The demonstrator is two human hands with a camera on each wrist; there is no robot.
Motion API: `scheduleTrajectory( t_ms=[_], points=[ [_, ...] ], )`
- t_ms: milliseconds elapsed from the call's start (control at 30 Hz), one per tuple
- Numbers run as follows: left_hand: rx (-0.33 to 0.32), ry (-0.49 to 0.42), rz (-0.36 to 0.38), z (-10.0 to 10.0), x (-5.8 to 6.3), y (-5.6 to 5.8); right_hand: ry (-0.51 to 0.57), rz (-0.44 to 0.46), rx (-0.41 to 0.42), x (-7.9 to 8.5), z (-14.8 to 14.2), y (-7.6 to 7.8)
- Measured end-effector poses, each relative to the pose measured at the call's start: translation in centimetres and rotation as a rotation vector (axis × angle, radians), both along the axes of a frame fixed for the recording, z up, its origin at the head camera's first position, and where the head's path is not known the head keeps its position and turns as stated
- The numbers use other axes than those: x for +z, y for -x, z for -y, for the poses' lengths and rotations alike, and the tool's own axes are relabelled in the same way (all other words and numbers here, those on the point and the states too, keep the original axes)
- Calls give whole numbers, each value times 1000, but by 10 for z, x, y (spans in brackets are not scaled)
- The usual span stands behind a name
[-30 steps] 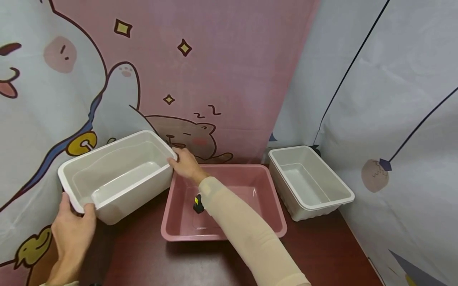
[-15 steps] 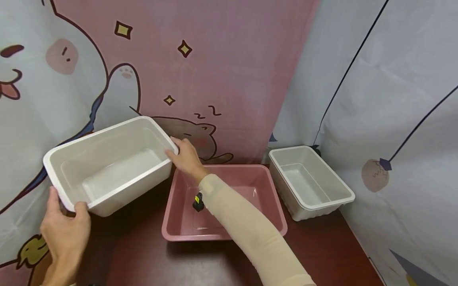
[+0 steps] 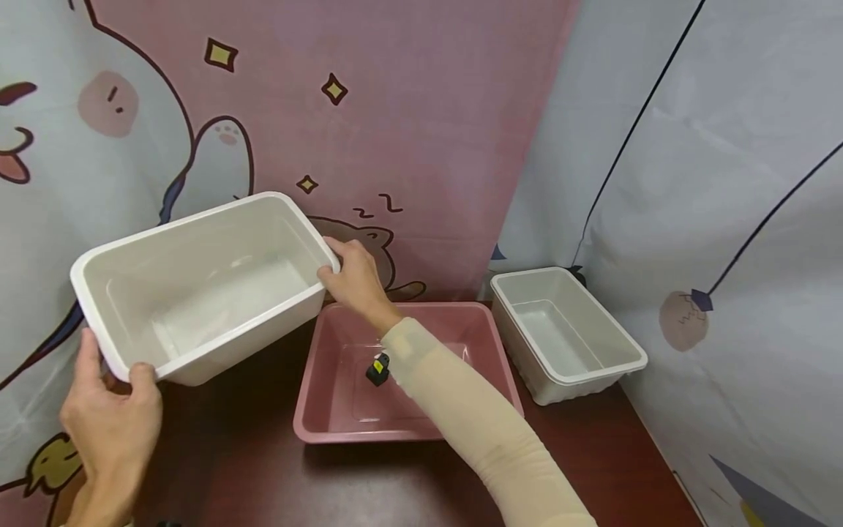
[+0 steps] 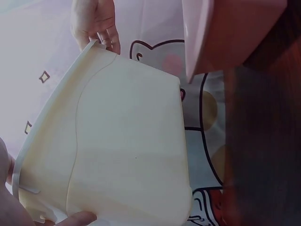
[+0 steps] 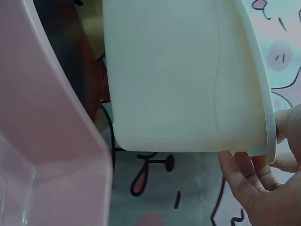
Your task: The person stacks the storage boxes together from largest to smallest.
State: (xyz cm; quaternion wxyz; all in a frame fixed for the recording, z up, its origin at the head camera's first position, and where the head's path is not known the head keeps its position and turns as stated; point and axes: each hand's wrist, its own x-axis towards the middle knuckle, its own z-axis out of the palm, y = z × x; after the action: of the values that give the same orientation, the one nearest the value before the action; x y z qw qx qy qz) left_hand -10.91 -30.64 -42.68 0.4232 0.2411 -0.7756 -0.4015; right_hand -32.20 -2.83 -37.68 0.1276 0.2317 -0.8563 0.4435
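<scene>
A white rectangular plastic bin, with nothing inside it, is held up between both hands at the left of the head view. My left hand grips its near-left corner, thumb over the rim. At the opposite short end my right hand grips the rim, thumb on top and fingers underneath, as the right wrist view shows with the fingers under the bin wall. The bin tilts, its left end lower and its opening turned toward the head camera. Dark table surface shows below it in the head view.
A pink basin stands on the dark red table, partly behind the right sleeve. A small black object with a yellow mark shows over the basin. Another white bin stands at the right. Printed cloth hangs behind.
Both hands have raised the white bin off toward the back cloth, and its left end has shifted a little left. The pink basin and the right-hand bin have stayed in place.
</scene>
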Motion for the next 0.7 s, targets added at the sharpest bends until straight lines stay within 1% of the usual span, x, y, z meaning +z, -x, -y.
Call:
scheduleTrajectory(
  t_ms=[167, 333, 567, 700],
  points=[
    [-29, 12, -29, -10, 9, -1, 12, -29, -23, 10, -16, -8],
    [-65, 38, -57, -20, 16, -2, 49, -36, -39, 16, -33, -15],
    [-103, 21, -33, -30, 19, -3, 3, -4, -41, 23, -56, -26],
    [-110, 41, -35, -35, 21, -3, -7, -2, -39, 26, -68, -33]
  ],
)
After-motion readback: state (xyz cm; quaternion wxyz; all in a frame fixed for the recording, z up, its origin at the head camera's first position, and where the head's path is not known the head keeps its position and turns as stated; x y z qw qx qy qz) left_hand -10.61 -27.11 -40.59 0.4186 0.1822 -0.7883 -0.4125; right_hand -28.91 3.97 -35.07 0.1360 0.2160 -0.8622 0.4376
